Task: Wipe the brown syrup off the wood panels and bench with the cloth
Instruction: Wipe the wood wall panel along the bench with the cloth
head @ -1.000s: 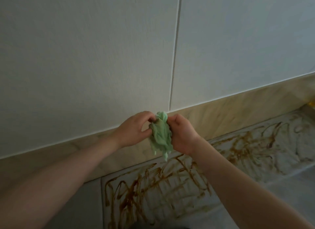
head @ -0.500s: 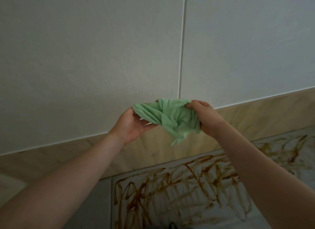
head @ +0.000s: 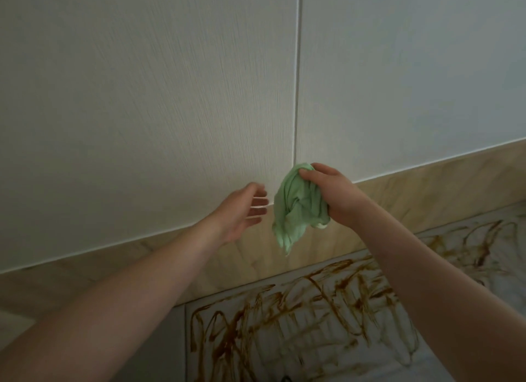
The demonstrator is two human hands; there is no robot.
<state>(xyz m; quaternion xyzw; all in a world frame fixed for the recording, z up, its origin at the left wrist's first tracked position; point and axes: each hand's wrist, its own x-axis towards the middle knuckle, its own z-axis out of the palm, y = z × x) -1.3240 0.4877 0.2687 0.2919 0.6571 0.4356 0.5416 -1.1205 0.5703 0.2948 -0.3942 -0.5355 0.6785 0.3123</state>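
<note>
My right hand [head: 336, 195] grips a bunched green cloth [head: 294, 210], which hangs in the air in front of the wall, its tail pointing down. My left hand [head: 242, 210] is just left of the cloth, apart from it, fingers straight and holding nothing. Below them the pale bench top [head: 461, 270] is covered with brown syrup [head: 310, 307] in smeared scribbled streaks. The white wood panels [head: 170, 102] behind the hands show no syrup in this view.
A beige marbled strip [head: 427, 193] runs between the panels and the bench. A vertical seam [head: 297, 91] divides the two panels. A plain grey tile [head: 159, 344] lies left of the smeared area.
My left hand has let go of the cloth and drawn away to the left. The cloth, spread between both hands before, now hangs bunched from my right hand alone.
</note>
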